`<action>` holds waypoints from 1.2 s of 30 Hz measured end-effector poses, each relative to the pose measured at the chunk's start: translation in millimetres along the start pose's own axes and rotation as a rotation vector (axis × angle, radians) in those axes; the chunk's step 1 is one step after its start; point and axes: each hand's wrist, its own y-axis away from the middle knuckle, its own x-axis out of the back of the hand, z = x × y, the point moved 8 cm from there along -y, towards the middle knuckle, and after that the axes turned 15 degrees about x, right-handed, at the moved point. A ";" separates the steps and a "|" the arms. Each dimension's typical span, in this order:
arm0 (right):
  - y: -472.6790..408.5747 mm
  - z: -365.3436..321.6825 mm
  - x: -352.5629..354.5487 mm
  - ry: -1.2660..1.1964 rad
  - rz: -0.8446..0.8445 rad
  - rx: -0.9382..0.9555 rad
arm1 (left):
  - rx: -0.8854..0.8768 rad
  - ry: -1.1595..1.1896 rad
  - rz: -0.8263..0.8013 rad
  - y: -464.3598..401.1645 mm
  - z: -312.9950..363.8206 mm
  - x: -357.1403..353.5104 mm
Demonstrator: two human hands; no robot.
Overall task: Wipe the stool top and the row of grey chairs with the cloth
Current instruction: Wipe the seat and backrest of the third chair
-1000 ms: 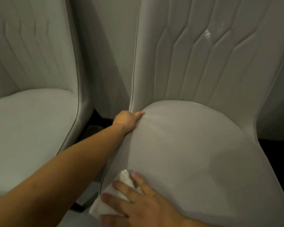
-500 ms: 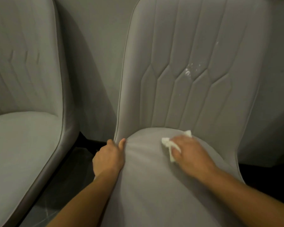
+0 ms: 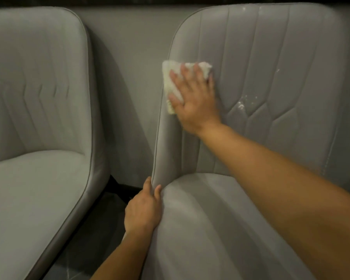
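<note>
Grey, soft-looking upholstery covers the two chairs that fill the view. The right chair (image 3: 271, 110) is the bigger one in the picture: its backrest has long stitched seams that run down and meet in angled, diamond-like shapes, a thin piping line follows its edge, and its seat curves wide toward the camera. Some white specks (image 3: 240, 105) sit on the backrest near the middle seams, and a few more are higher up. The left chair (image 3: 38, 118) has the same grey cover and similar seams, and it stands just beside the first one with a dark gap of floor (image 3: 117, 195) between them. Behind both there is a plain grey wall (image 3: 129, 77).

The right hand (image 3: 192, 100) lies flat on the upper left part of the right chair's backrest, fingers spread and straight, and it presses the cloth (image 3: 171, 77) against the surface. The cloth is white, folded and a little crumpled, and it shows above and to the left of the fingers. The left hand (image 3: 143, 211) grips the left edge of the same chair where backrest and seat meet, with the thumb lying on the front.
</note>
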 end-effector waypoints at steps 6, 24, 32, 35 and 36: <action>37.2 -56.6 -73.1 0.082 -0.124 0.166 | -0.015 -0.018 0.029 -0.1 1.1 0.8; -41.2 97.0 31.9 0.369 -0.205 0.089 | -0.125 0.116 0.004 3.1 8.0 2.6; 99.4 61.4 -33.0 0.433 -0.309 0.222 | -0.152 0.097 0.022 3.8 7.8 4.2; 111.7 66.8 -20.4 0.511 -0.382 0.373 | -0.152 0.091 0.030 4.2 8.3 4.2; 107.3 69.8 -13.1 0.553 -0.400 0.434 | -0.152 0.090 0.034 4.8 8.6 4.8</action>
